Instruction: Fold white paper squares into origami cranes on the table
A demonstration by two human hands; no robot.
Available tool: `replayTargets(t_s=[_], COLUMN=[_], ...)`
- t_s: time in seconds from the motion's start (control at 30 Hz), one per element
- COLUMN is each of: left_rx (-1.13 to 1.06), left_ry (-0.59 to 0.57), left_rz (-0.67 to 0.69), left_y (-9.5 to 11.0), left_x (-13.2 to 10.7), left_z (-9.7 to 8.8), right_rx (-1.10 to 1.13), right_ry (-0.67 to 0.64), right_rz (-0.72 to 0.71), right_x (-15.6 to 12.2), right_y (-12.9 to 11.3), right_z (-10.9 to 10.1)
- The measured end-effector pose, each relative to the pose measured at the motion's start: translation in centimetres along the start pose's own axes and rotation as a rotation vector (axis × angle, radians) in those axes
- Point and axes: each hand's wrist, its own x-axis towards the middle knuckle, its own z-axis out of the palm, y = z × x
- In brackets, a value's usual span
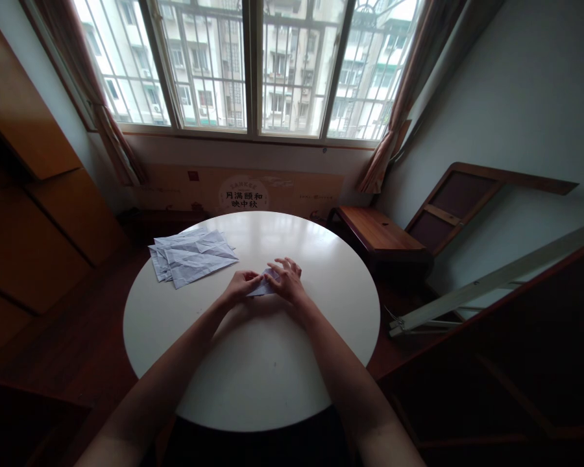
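A small folded piece of paper, pale bluish-grey, is between my two hands just above or on the white round table. My left hand pinches its left side between thumb and fingers. My right hand holds the right side, thumb on the paper and the other fingers bent over it, covering part of it. To the left of my hands lies a stack of creased paper sheets, overlapping unevenly near the table's far left edge.
Beyond the table's right side stands a low wooden bench. A folded metal ladder leans by the right wall. Wooden cabinets line the left, and a barred window is ahead, above a printed banner.
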Motion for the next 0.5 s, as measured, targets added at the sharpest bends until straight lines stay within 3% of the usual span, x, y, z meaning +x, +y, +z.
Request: replayTargets(t_s=[0.1,0.2,0.37,0.5], left_rx=[0.047,0.083,0.159,0.553], left_ry=[-0.128,-0.169,-0.148,-0.008], left_rz=[0.031,0.002,0.068,0.352], left_y=[0.1,0.01,-0.29,0.15], left_x=[-0.22,-0.19,0.08,-0.52], left_z=[-0.13,-0.18,-0.02,0.2], right_rx=[0.003,-0.01,-0.057,-0.103], right_ry=[-0.055,-0.116,-0.126,-0.084], right_rz=[0.021,0.068,0.075,0.112], right_x=[0.01,0.05,-0.03,-0.29], right_y=[0.15,0.27,0.21,0.2], right_z=[0.27,0.35,0.36,0.64])
